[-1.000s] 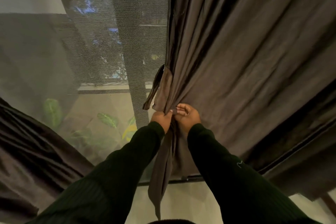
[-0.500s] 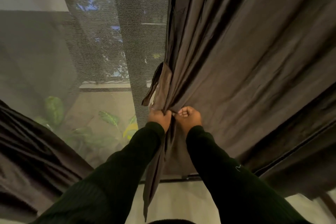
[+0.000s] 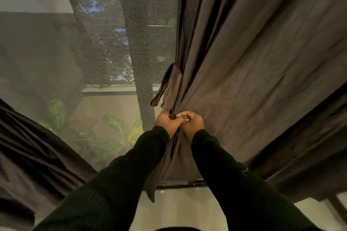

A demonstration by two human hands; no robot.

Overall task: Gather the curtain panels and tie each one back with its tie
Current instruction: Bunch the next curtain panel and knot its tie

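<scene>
I see the tie [image 3: 169,88], a strip of the same brown cloth, at the left edge of the curtain [image 3: 253,73]. Its short end flaps out just above my two hands; its long tail drops below them, hanging past the left sleeve [image 3: 120,180] to end near the floor [image 3: 180,210]. The knot point sits right between the hands, where the curtain's folds bunch together.

My left hand [image 3: 166,121] has its grip clenched on the tie and gathered cloth, fingers curled over them. My right hand [image 3: 191,121] touches it on the curtain side, fingers curled and pinching the tie at the same spot. The two hands press knuckle to knuckle.

The curtain spreads wide from the hands up and away to the right. Left of it stands a mesh screen [image 3: 122,39], with green leaves [image 3: 110,121] showing through it low down. Further left of the curtain, a second dark curtain panel [image 3: 35,155] slants across the lower corner.
</scene>
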